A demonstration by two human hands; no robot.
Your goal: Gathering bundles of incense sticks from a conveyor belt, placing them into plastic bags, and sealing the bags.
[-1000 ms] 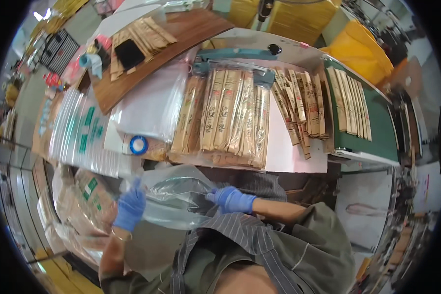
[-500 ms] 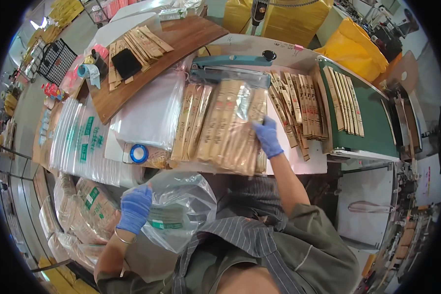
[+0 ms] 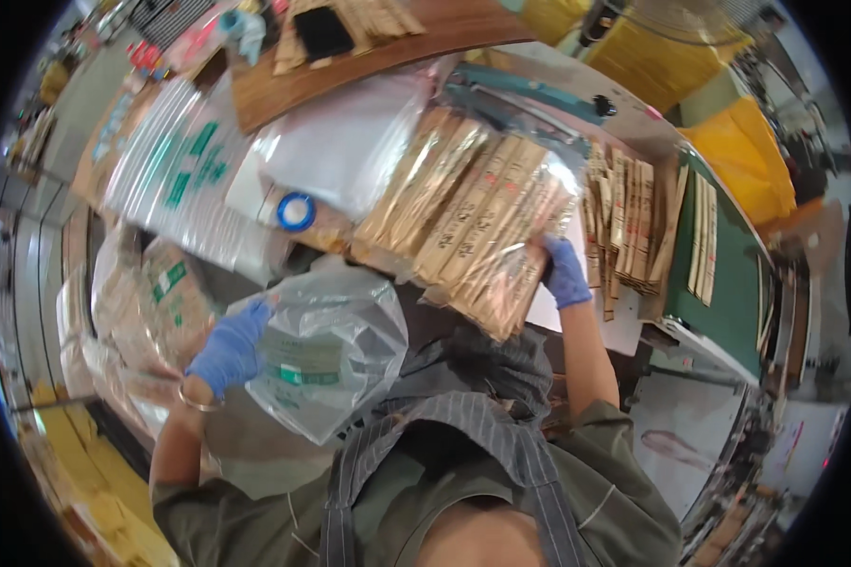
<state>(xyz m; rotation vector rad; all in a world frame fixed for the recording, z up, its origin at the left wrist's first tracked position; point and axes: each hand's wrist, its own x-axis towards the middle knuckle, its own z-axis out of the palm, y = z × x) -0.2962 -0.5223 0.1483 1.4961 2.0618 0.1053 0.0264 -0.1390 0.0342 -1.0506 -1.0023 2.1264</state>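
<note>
My left hand (image 3: 229, 350), in a blue knit glove, pinches the rim of a large clear plastic bag (image 3: 350, 317) with a green printed patch. The bag hangs wide in front of the table. My right hand (image 3: 567, 272), gloved alike, grips the right side of a clear-wrapped bundle of long brown paper packets (image 3: 487, 227). This bundle lies slanted, its near end jutting past the table's front edge. Touching its left side is another wrapped bundle (image 3: 416, 180). The fingertips of my right hand are partly hidden behind the wrap.
Loose brown packets (image 3: 624, 217) lie right of the bundle, others on a green surface (image 3: 728, 283). Behind is a teal bag sealer (image 3: 529, 90). Clear bags (image 3: 180, 170), a tape roll (image 3: 296, 212) and a wooden board (image 3: 378, 47) are leftward. Filled bags (image 3: 165, 283) stand lower left.
The wrapped bundle has come nearer to me and slanted, with my right hand on its side. My left hand still holds the plastic bag's rim. The whole view has shifted and turned.
</note>
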